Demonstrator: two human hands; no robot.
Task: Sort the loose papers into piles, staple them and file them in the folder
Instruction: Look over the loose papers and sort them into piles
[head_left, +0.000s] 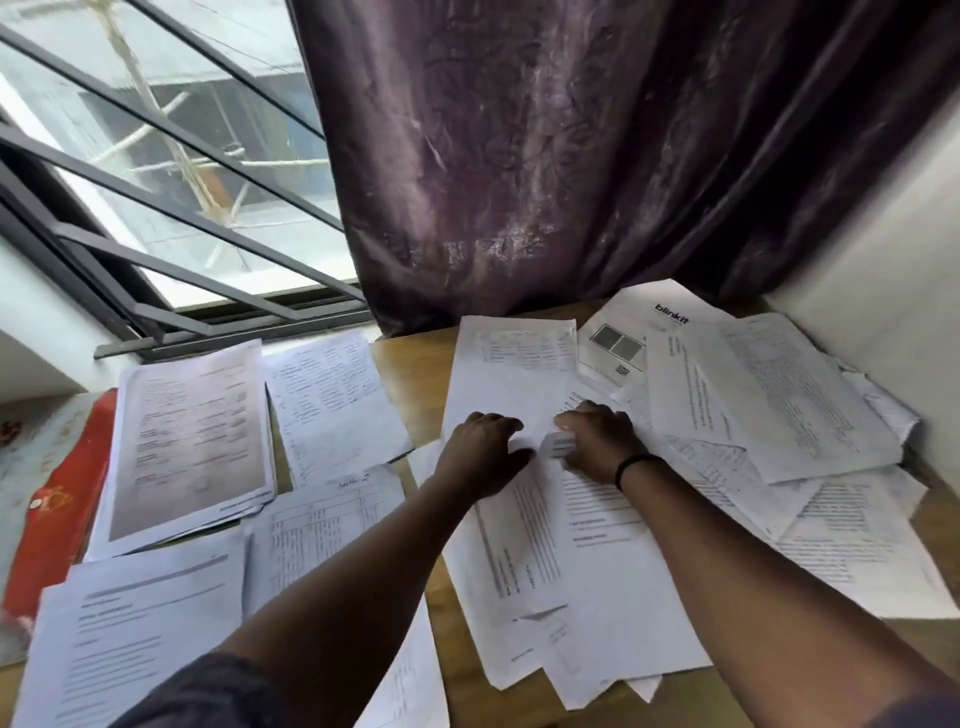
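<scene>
**Both hands on the loose paper heap**

The wooden desk (415, 364) carried everything. Right of its centre sprawled the loose papers (727, 441); sorted piles (192, 441) and a red folder (57, 499) lay left. Left hand (483, 452) and right hand (597, 441) pinched one sheet (504, 384) atop the heap.

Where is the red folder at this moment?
In the head view the red folder lies at the far left of the table, below the window, partly under the left pile of papers.

Both arms stretched out ahead, side by side. Left hand (480, 449) and right hand (597, 441) palm down, fingers (506, 422) bent, nearly touching.
</scene>
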